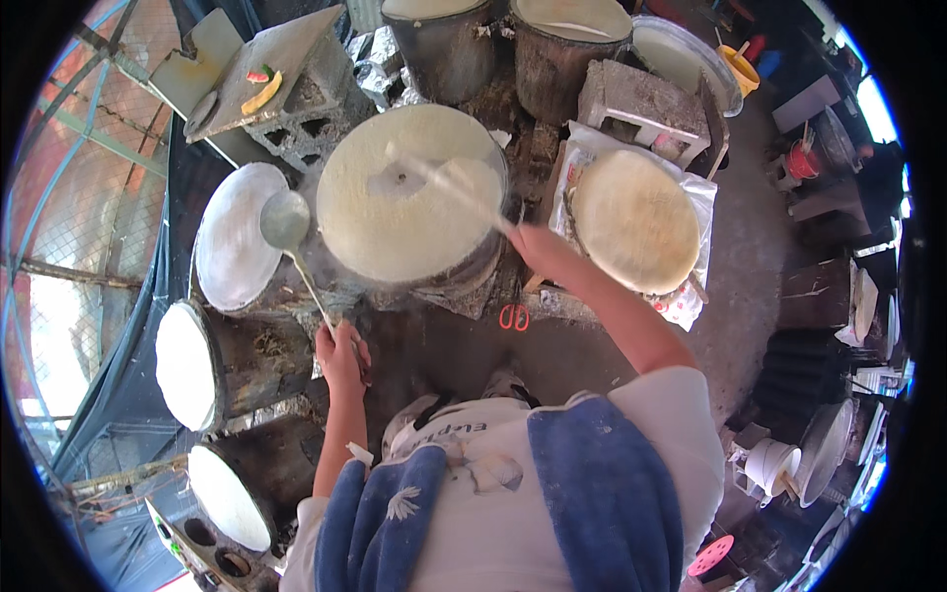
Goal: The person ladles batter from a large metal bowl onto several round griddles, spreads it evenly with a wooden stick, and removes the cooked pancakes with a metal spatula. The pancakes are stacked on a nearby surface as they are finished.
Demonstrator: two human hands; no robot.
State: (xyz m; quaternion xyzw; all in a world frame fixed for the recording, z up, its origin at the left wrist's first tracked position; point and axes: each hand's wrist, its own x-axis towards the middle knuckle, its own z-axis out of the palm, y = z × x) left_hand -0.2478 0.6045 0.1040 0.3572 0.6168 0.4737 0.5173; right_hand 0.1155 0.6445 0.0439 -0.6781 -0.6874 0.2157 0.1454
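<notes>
My left hand (344,357) grips the long handle of a metal ladle (285,222). The ladle's bowl hangs over the gap between a pale griddle on the left and the middle griddle. My right hand (534,243) is closed on a light stick-like tool (462,192), blurred, which reaches across the round middle griddle (348,244). A thin layer of pale batter (399,229) coats that griddle, with a darker patch near its centre. To the right, a stack of round flat crepes (636,222) lies on plastic sheeting (695,214).
Several round griddles on dark drums, such as one at lower left (185,370), curve around me. Concrete blocks (647,96) stand at the back right. Fruit rinds (263,95) lie on a slab at the back left. Orange-handled scissors (513,317) hang at the near edge.
</notes>
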